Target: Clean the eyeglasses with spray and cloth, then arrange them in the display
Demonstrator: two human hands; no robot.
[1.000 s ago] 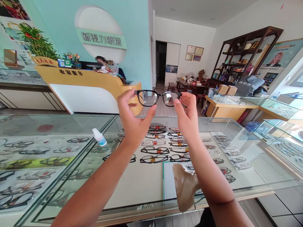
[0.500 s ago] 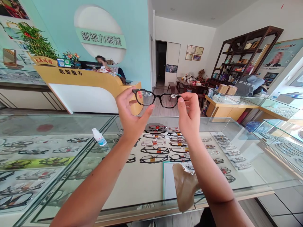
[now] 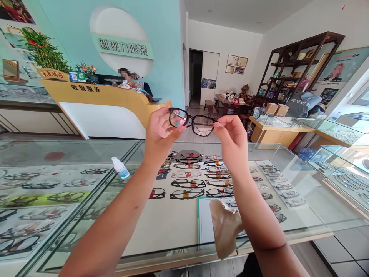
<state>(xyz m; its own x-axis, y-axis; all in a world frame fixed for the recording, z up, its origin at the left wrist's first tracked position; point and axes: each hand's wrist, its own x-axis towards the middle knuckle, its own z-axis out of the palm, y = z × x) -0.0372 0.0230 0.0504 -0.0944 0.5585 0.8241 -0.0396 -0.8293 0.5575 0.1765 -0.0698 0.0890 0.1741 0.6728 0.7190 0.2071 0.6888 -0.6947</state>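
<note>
Between my two hands a pair of black-framed eyeglasses (image 3: 203, 126) is held up above the glass display case (image 3: 161, 231), turned at a slant. My left hand (image 3: 161, 132) grips its left side, with the thumb by the lower rim of the left lens. The fingers of my right hand (image 3: 233, 138) pinch the right end of the frame. Below my right forearm a brown cleaning cloth (image 3: 224, 231) hangs over the front edge of the case, partly over a white and teal card (image 3: 206, 221). A small white spray bottle (image 3: 120, 167) stands on the glass, left of my left forearm.
Rows of eyeglasses (image 3: 188, 183) lie inside the case under the glass. Beyond it stands a yellow and white counter (image 3: 112, 100) with a person (image 3: 131, 79) behind it. At the right are more glass cases (image 3: 337, 130), cardboard boxes (image 3: 271, 108) and another person in grey (image 3: 302, 104).
The eyeglasses have turned and tilted, their right side now lower. My left hand has shifted slightly right, and my right hand slightly right and down. The bottle and cloth stay put.
</note>
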